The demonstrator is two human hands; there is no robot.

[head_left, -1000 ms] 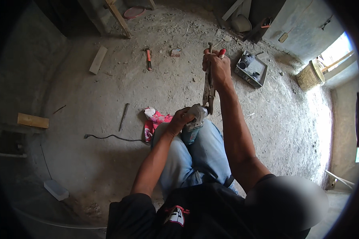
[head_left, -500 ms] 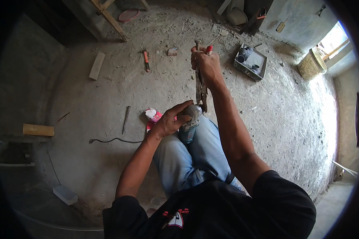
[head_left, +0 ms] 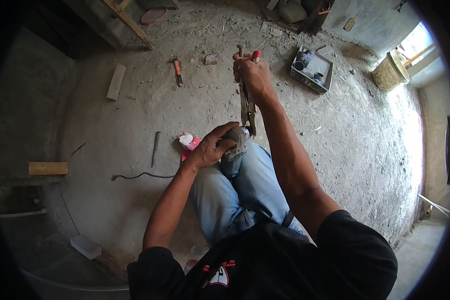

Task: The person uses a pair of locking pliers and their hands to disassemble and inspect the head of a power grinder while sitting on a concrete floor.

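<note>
My left hand (head_left: 210, 150) is wrapped round the metal head of an angle grinder (head_left: 232, 165), whose teal body rests between my jeans-clad thighs. Held out in front, my right hand (head_left: 255, 75) is closed round the handles of worn locking pliers (head_left: 244, 102). A screw end and a red tip stick out beyond that fist. The pliers' jaws point back toward me and meet the far side of the grinder head. What exactly they grip there is too small and dark to tell.
A pink-and-white packet (head_left: 188, 141) lies beside my left hand, near a dark rod (head_left: 155, 149) and a black cord (head_left: 142, 175). Farther off are a red-handled hammer (head_left: 178, 73), a wooden board (head_left: 116, 82), a tray (head_left: 325, 75) with grey pipe fittings and a bucket (head_left: 390, 72). Rubble litters the floor.
The whole scene has slid slightly up and to the left with my head's motion. Both hands keep their holds, and the pliers stay against the grinder head.
</note>
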